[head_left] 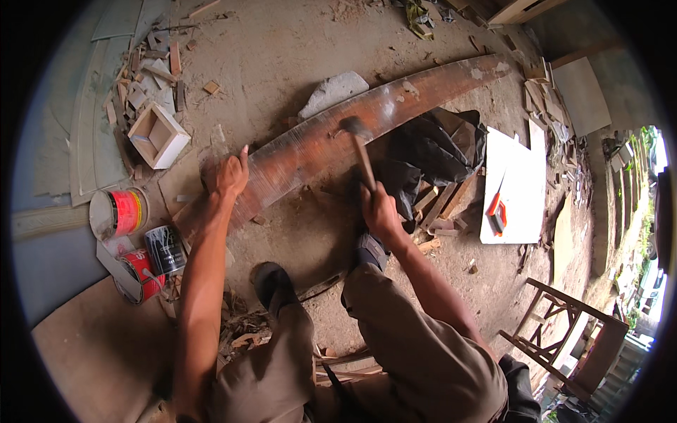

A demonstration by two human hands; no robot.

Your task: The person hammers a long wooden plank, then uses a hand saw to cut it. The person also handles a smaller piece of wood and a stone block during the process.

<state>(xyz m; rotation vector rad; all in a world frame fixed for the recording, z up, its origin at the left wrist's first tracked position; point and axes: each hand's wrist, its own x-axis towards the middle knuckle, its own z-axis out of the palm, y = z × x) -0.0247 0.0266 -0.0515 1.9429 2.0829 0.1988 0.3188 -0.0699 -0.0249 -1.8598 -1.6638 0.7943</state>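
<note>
A long reddish-brown wooden plank (303,151) with worn, pale scuffed patches lies slantwise across the floor in front of me, from near left to far right. My left hand (229,175) grips it near its left end, one finger stretched along the surface and the others partly hidden. In my right hand (381,211) is the wooden handle of a hammer (363,158). Its dark head is at the middle of the plank, slightly blurred; I cannot tell whether it touches the wood. A pale stone block (333,93) sits against the plank's far edge.
Black plastic sheeting (441,151) bunches up right of the hammer. An orange-handled saw (498,211) rests on a white board (513,180). Paint cans (164,250) and a small wooden box (159,136) stand left. Wood scraps litter both sides; a wooden stool (564,335) is at lower right.
</note>
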